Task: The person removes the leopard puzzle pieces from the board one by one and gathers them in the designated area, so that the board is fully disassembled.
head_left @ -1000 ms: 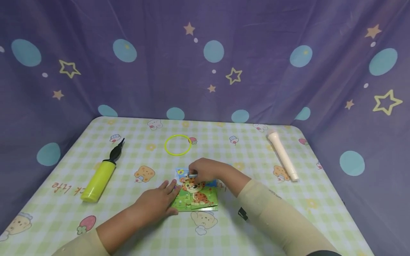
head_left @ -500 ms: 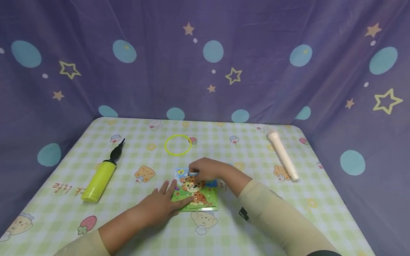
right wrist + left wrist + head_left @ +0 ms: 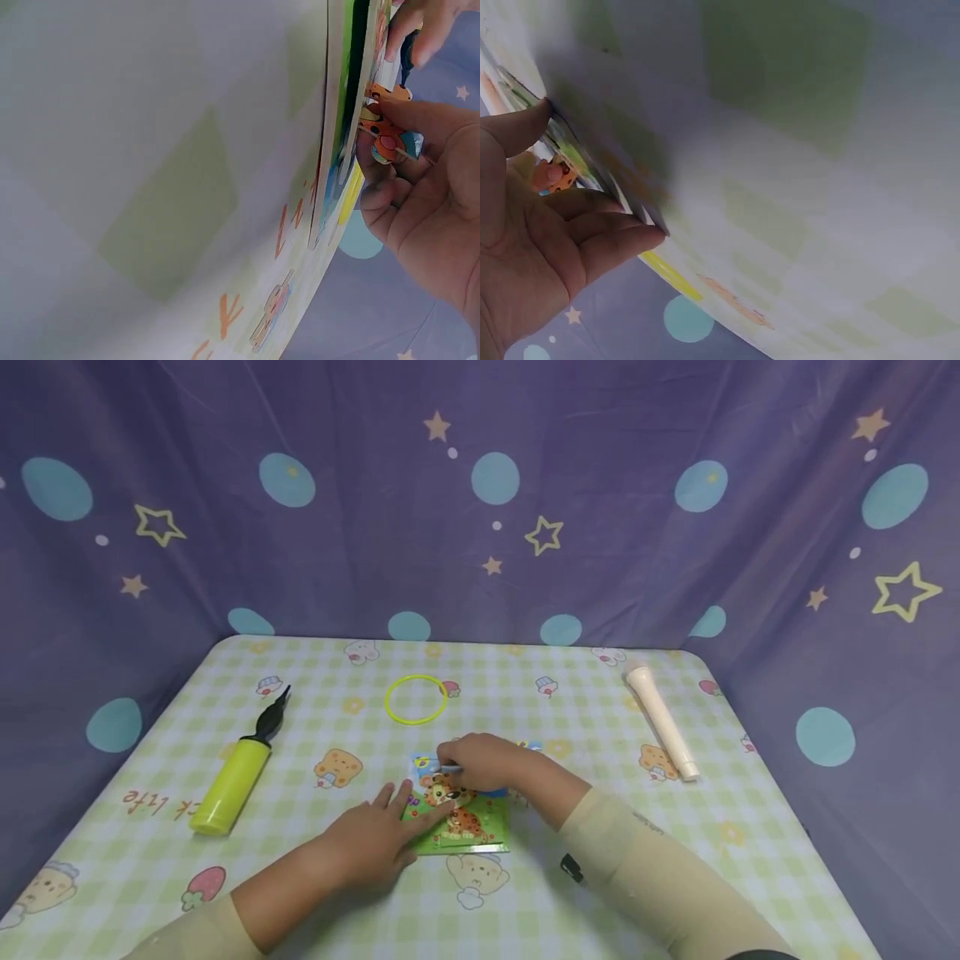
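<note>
A small jigsaw puzzle [image 3: 472,828] with a spotted leopard cub on green grass and blue sky lies near the middle of the table. My right hand [image 3: 483,762] pinches an orange, spotted puzzle piece [image 3: 390,139] between thumb and fingers over the upper part of the picture. Part of the puzzle is hidden beneath that hand. My left hand [image 3: 369,842] lies at the puzzle's left side, fingers spread, one reaching over the leopard's body. In the left wrist view its fingertips [image 3: 654,234] touch the puzzle's surface and edge.
To the left lies a yellow-green balloon pump [image 3: 236,777] with a black nozzle. Behind the puzzle is a thin yellow ring [image 3: 386,702]. A pale pink rod [image 3: 663,722] with a flared end lies at right. Purple curtain [image 3: 480,577] surrounds the table's back and sides.
My left hand's finger has swung from the puzzle's near left edge onto the leopard picture. The right hand has shifted slightly left, still pinching its puzzle piece.
</note>
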`<action>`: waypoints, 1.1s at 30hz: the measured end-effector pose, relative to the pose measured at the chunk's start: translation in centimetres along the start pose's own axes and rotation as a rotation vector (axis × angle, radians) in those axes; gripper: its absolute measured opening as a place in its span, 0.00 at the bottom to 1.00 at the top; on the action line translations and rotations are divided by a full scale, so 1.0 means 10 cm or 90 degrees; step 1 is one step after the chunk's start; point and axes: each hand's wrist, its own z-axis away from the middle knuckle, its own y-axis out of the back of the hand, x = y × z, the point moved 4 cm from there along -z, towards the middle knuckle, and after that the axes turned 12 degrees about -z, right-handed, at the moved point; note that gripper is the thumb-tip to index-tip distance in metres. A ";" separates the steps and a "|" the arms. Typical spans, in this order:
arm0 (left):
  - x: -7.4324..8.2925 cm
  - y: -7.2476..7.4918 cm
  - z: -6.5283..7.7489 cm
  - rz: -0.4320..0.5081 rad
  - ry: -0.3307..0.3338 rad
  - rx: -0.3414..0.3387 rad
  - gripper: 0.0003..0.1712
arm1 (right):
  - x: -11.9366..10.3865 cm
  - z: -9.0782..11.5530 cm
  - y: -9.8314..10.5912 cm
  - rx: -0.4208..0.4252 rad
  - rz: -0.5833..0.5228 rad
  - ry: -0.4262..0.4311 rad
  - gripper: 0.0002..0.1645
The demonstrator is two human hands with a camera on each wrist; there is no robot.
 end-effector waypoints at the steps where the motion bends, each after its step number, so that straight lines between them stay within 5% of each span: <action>1: 0.00 0.00 -0.01 0.001 0.003 -0.003 0.39 | 0.00 0.00 0.00 -0.003 -0.011 -0.004 0.06; 9: 0.06 -0.01 -0.07 -0.014 0.027 -0.042 0.38 | 0.12 -0.03 0.06 -0.001 -0.118 -0.035 0.07; 17: 0.10 0.04 -0.05 0.001 0.038 -0.056 0.37 | 0.38 0.10 0.27 0.079 -0.346 -0.047 0.05; 33: 0.05 -0.02 -0.03 -0.018 0.036 -0.011 0.37 | 0.82 0.58 0.58 0.074 -0.289 -0.123 0.09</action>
